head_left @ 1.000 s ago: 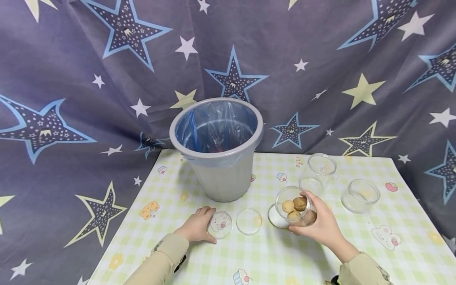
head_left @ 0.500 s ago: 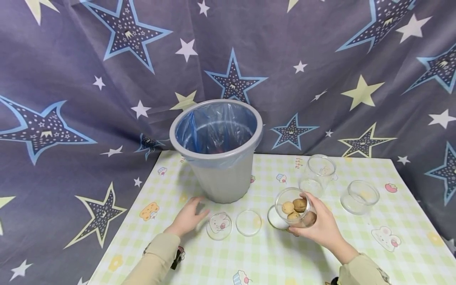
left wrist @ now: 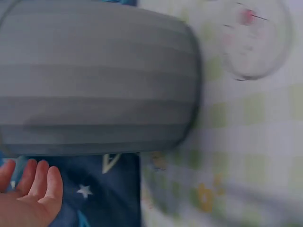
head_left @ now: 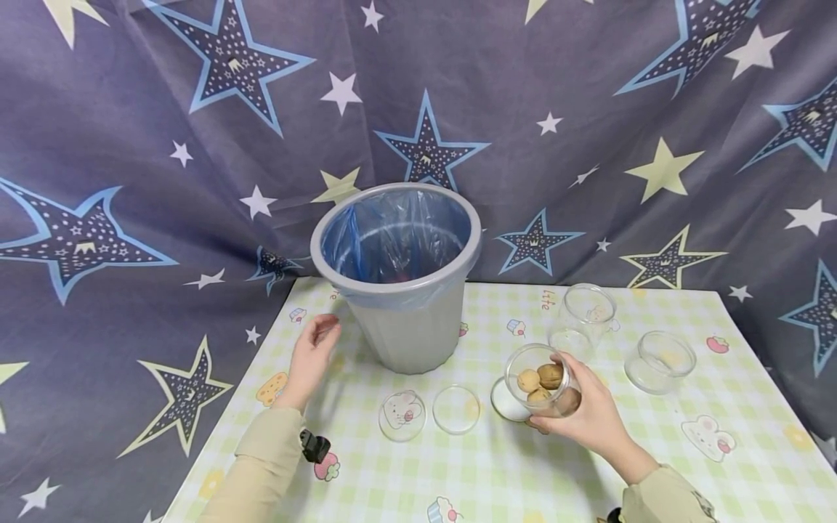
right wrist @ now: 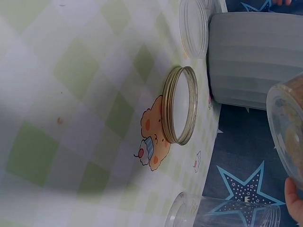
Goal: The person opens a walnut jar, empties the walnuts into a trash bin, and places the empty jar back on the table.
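Note:
My right hand (head_left: 591, 418) grips a clear jar (head_left: 538, 381) and holds it tilted above the table. Several walnuts (head_left: 539, 385) lie inside it, and its mouth faces up and toward the head camera. Just left of the jar lies a gold-rimmed lid (right wrist: 180, 106) with a white inner face, partly hidden in the head view. My left hand (head_left: 312, 359) is raised at the left side of a grey bin (head_left: 412, 334), holding nothing. In the left wrist view its fingers (left wrist: 53, 183) are relaxed, and the bin wall fills much of the picture.
Two clear round lids, a left lid (head_left: 402, 415) and a right lid (head_left: 456, 409), lie flat before the bin. A tall clear jar (head_left: 582, 319) and a short clear jar (head_left: 660, 361) stand at the right. A blue bag (head_left: 353, 240) lines the bin. A star-patterned curtain (head_left: 549, 174) hangs behind the table.
My left hand has let go of the left clear lid and moved away to the left and up beside the bin. The right hand and its jar of walnuts have stayed in place.

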`<state>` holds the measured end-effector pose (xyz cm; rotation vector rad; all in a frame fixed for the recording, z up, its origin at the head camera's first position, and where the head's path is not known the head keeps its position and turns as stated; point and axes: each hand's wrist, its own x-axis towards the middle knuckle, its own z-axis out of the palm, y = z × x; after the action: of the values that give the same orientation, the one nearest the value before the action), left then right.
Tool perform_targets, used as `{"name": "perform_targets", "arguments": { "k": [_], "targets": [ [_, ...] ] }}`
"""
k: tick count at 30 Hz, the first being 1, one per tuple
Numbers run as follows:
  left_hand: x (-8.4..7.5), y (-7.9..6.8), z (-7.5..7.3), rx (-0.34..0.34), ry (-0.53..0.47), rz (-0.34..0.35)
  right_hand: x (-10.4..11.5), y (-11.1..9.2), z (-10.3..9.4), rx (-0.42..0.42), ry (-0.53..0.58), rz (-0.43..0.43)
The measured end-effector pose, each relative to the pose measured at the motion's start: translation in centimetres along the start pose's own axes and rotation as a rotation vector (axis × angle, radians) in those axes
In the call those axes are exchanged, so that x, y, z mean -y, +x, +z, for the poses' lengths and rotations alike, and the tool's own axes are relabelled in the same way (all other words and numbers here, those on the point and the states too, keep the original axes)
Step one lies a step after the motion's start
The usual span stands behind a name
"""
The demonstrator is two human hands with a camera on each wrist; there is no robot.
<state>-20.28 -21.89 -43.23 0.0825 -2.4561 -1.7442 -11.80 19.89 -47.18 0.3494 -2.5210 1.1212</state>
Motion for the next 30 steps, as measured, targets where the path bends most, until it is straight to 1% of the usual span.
{"name": "perform_targets", "arguments": {
  "k": [2,4,7,11,15,19,22,26,30],
  "targets": [
    [-0.8,0.4,-0.5,-0.046,-0.077,-0.022,0.0,0.0,0.0,-0.001,0.000,-0.001],
    [-1.6,0.8,-0.9,-0.081,-0.130,-0.023,0.0,0.0,0.0,0.000,0.003,-0.002],
    [-2.7,1.3,-1.4,-0.099,-0.156,0.001,0.0,0.0,0.0,0.001,0.002,-0.003],
    [-4.4,1.7,-2.0,-0.092,-0.152,0.067,0.0,0.1,0.0,0.001,0.002,-0.007],
    [-6.3,2.2,-2.3,-0.059,-0.164,0.135,0.0,0.1,0.0,-0.003,0.000,-0.013],
    [-8.0,3.1,-2.2,-0.016,-0.112,0.187,-0.1,0.2,0.0,-0.010,0.006,-0.018],
    [-8.7,3.9,-2.0,-0.003,-0.036,0.208,-0.2,0.2,0.0,-0.013,0.004,-0.020],
    [-9.0,4.8,-1.6,0.002,0.040,0.204,-0.2,0.2,0.0,-0.015,0.003,-0.027],
    [-8.9,5.1,-1.5,0.009,0.071,0.189,-0.1,0.2,0.0,-0.016,-0.013,-0.032]
  ]
}}
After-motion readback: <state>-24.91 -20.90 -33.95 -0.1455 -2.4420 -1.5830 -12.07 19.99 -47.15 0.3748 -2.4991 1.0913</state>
